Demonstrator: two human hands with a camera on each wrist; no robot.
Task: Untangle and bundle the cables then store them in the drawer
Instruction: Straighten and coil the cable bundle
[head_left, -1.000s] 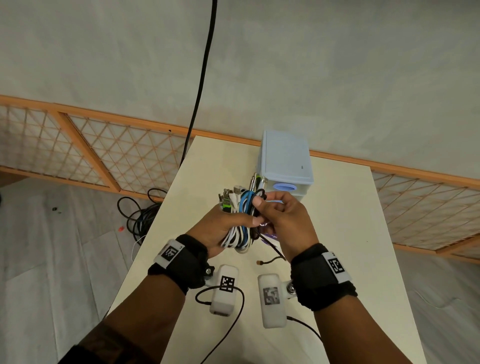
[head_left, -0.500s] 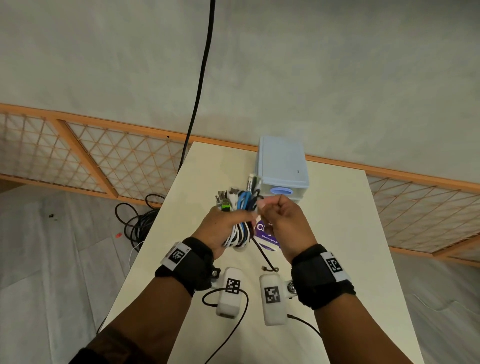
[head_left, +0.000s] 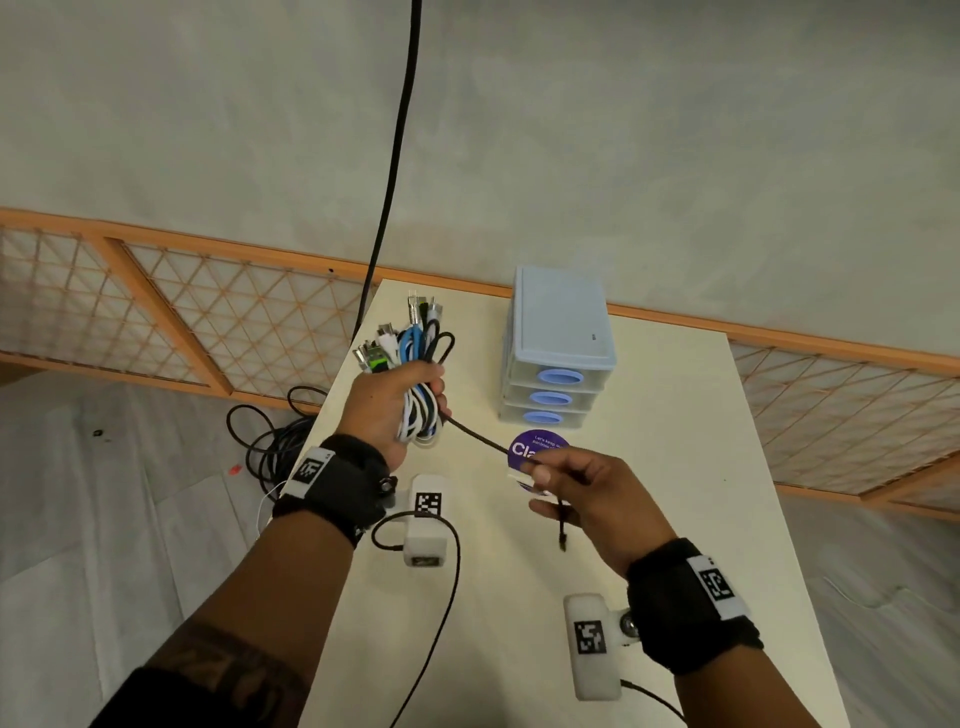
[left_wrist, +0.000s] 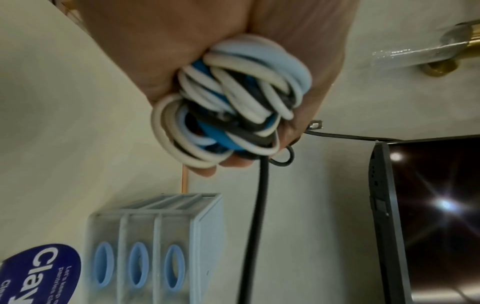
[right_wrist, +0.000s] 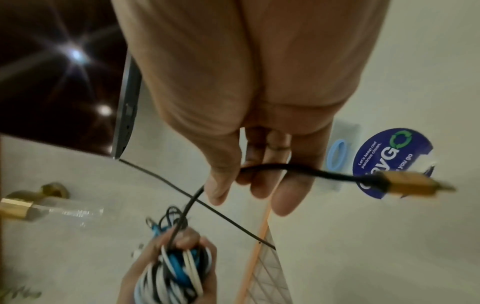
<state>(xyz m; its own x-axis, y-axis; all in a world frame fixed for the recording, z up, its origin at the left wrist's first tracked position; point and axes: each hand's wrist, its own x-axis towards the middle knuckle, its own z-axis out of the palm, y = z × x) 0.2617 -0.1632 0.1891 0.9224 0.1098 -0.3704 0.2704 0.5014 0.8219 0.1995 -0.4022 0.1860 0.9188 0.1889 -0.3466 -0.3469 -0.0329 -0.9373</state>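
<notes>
My left hand (head_left: 397, 402) grips a folded bundle of white, blue and black cables (head_left: 415, 358) above the table's left side; the same bundle (left_wrist: 228, 107) fills the left wrist view. One black cable (head_left: 478, 436) runs taut from the bundle to my right hand (head_left: 558, 486), which pinches it near its end. Its gold plug (right_wrist: 413, 186) sticks out past the fingers. The small blue drawer unit (head_left: 558, 353) stands behind, all three drawers closed.
A round purple sticker (head_left: 537, 449) lies on the cream table (head_left: 675, 467) in front of the drawers. A thick black cord (head_left: 395, 156) hangs down at the far left table edge. Coiled cables (head_left: 270, 441) lie on the floor to the left.
My hands have drawn apart: the left lifted the bundle away to the left, the right pulled the black cable's end out toward me and to the right, so it is now stretched.
</notes>
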